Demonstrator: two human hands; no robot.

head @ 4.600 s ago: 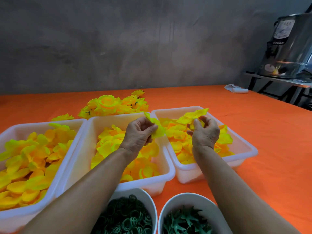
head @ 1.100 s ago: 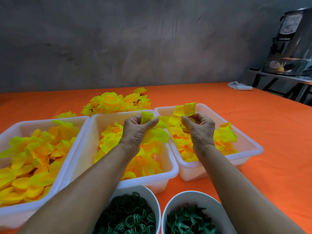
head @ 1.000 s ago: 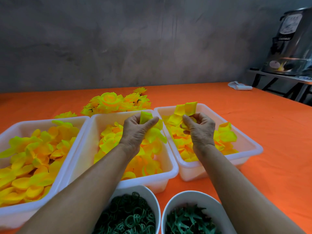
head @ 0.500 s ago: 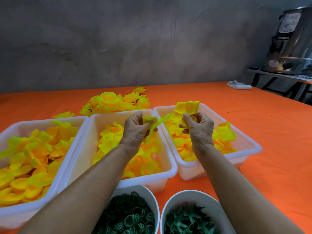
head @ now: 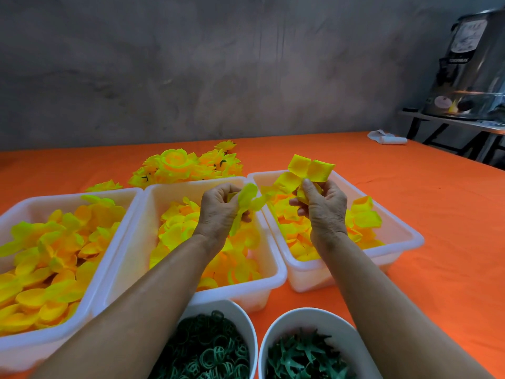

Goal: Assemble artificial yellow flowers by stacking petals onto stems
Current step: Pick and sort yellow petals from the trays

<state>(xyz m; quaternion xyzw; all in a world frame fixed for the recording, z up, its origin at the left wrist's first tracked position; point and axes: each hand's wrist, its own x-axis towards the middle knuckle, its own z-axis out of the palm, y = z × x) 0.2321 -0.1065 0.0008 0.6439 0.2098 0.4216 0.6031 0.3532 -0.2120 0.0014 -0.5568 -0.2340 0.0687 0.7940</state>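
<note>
Petals ride in both hands: our left hand (head: 221,212) has its grip closed on a limp petal piece (head: 247,203) over the middle bin (head: 153,214), while our right hand (head: 322,206) pinches a petal cluster (head: 308,169) upright, we judge for stacking.

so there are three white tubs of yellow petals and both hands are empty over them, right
Not quite. The head view shows three white tubs, but neither hand is empty: the left hand and the right hand each hold a yellow petal piece.
</note>
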